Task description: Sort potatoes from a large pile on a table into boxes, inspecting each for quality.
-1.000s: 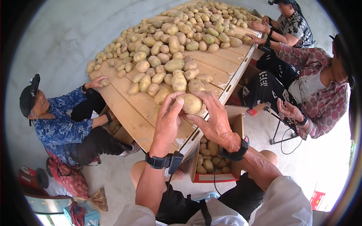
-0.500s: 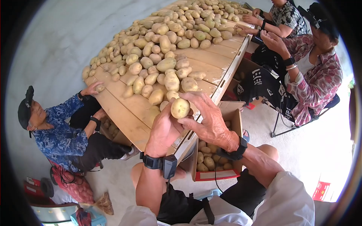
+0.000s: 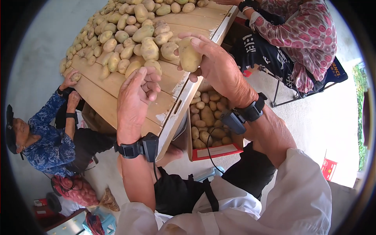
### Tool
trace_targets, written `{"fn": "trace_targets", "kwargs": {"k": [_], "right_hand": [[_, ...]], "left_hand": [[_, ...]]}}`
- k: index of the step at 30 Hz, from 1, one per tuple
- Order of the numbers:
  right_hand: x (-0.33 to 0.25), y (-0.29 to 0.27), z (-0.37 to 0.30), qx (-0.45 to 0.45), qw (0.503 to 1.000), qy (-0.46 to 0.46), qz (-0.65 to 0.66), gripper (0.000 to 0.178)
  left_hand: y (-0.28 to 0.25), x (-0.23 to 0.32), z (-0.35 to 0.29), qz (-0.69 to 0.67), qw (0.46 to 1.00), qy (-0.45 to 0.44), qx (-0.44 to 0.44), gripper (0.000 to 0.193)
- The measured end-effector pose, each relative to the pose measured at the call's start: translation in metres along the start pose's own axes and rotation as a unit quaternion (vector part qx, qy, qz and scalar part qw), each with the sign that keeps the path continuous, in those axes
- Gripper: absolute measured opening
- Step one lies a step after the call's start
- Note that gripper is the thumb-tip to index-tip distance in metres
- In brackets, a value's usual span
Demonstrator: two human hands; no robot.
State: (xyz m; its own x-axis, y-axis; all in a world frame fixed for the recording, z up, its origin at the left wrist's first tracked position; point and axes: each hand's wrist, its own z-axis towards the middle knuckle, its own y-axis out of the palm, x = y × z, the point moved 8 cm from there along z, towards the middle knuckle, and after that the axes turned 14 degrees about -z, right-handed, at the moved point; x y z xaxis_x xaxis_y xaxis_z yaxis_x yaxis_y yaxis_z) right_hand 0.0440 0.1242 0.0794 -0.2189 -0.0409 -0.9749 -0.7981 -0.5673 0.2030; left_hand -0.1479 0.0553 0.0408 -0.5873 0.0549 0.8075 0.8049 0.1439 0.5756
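Observation:
A yellow-brown potato [image 3: 190, 55] is in my right hand [image 3: 220, 62], pinched between thumb and fingers above the right edge of the wooden table [image 3: 129, 94]. My left hand [image 3: 135, 98] is raised over the table's near corner, its fingers loosely curled and apart, holding nothing. Just beyond both hands, a large heap of potatoes [image 3: 125, 37] covers the far part of the tabletop. Below my right wrist stands a cardboard box [image 3: 217, 152] with a red-edged rim, with several potatoes inside.
At the left, a person in a blue patterned shirt [image 3: 47, 137] has one hand on a potato at the table edge. On the right sits another person in a pink patterned shirt [image 3: 299, 35]. A red net sack [image 3: 76, 190] and a straw broom [image 3: 109, 199] are at lower left.
My hands have moved apart. The potato, between both hands before, is now in my right hand alone. The view has shifted, and the person at left has drawn a hand nearer the table edge.

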Motion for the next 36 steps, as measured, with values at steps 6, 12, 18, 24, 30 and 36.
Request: {"fn": "trace_targets", "kwargs": {"k": [6, 12, 18, 24, 30, 36], "right_hand": [[-0.012, -0.024, -0.015, -0.009, 0.97, -0.005, -0.244, 0.04], [0.002, -0.051, -0.025, -0.019, 0.906, 0.088, -0.413, 0.035], [0.015, -0.04, -0.028, -0.096, 0.877, 0.127, -0.453, 0.061], [0.029, -0.035, -0.032, -0.151, 0.852, 0.144, -0.48, 0.058], [0.042, -0.036, -0.033, -0.195, 0.824, 0.143, -0.512, 0.055], [0.049, -0.034, -0.028, -0.235, 0.836, 0.115, -0.483, 0.05]], "left_hand": [[-0.011, 0.015, -0.005, -0.024, 0.998, 0.052, 0.01, 0.032], [-0.014, 0.017, -0.002, -0.046, 0.997, 0.062, 0.019, 0.03], [-0.024, 0.028, 0.001, -0.038, 0.996, 0.071, 0.025, 0.031], [-0.029, 0.03, -0.002, -0.044, 0.997, 0.06, 0.021, 0.028], [-0.027, 0.031, -0.001, -0.041, 0.997, 0.061, 0.018, 0.028], [-0.04, 0.037, 0.001, -0.022, 0.995, 0.084, 0.049, 0.036]]}}
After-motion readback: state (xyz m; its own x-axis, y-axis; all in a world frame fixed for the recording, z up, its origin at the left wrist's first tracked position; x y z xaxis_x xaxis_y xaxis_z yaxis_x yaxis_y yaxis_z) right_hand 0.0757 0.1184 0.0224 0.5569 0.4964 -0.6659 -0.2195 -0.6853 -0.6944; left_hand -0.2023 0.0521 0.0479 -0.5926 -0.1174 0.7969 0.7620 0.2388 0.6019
